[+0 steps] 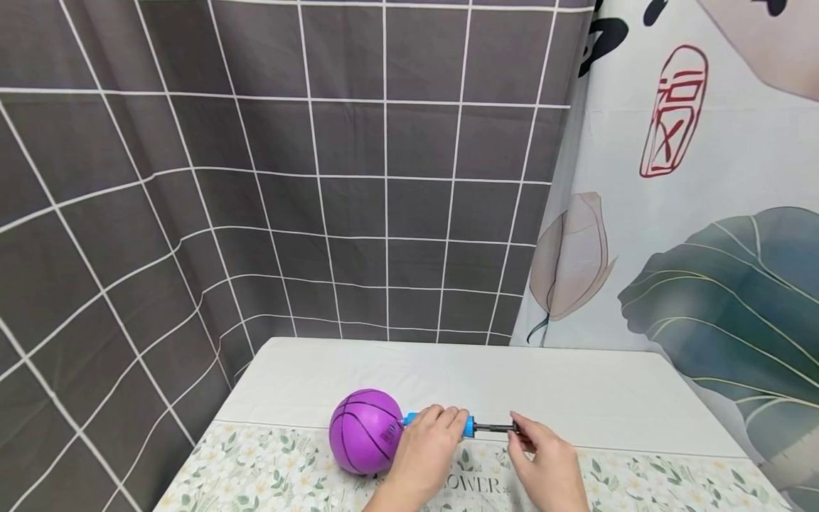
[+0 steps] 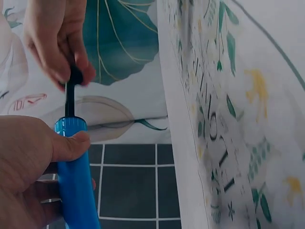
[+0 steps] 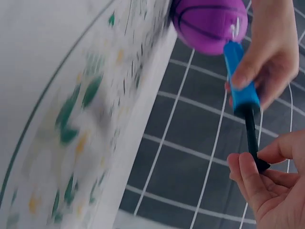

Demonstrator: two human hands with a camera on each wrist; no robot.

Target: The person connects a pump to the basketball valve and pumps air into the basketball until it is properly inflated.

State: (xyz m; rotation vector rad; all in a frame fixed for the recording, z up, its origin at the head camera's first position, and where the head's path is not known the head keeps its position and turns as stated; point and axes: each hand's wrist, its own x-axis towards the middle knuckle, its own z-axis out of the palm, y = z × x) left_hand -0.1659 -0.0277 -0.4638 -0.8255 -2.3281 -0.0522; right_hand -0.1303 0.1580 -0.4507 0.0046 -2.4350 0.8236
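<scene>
A purple ball (image 1: 363, 432) with black basketball lines sits on the table, at the left end of a blue hand pump (image 1: 469, 427). My left hand (image 1: 430, 449) grips the pump's blue barrel (image 2: 78, 183), thumb along its side in the left wrist view. The black rod (image 3: 251, 131) sticks out of the barrel's right end. At its tip, my right hand (image 1: 547, 459) pinches the black handle (image 3: 262, 164) between thumb and fingers. The pump's far end meets the ball in the right wrist view; the joint itself is too small to make out.
The table carries a white cloth (image 1: 448, 377) with a floral printed band (image 1: 269, 469) along the near side. Behind it hangs a dark grid-patterned curtain (image 1: 345, 213), and to the right a white curtain (image 1: 723, 284) with leaf prints.
</scene>
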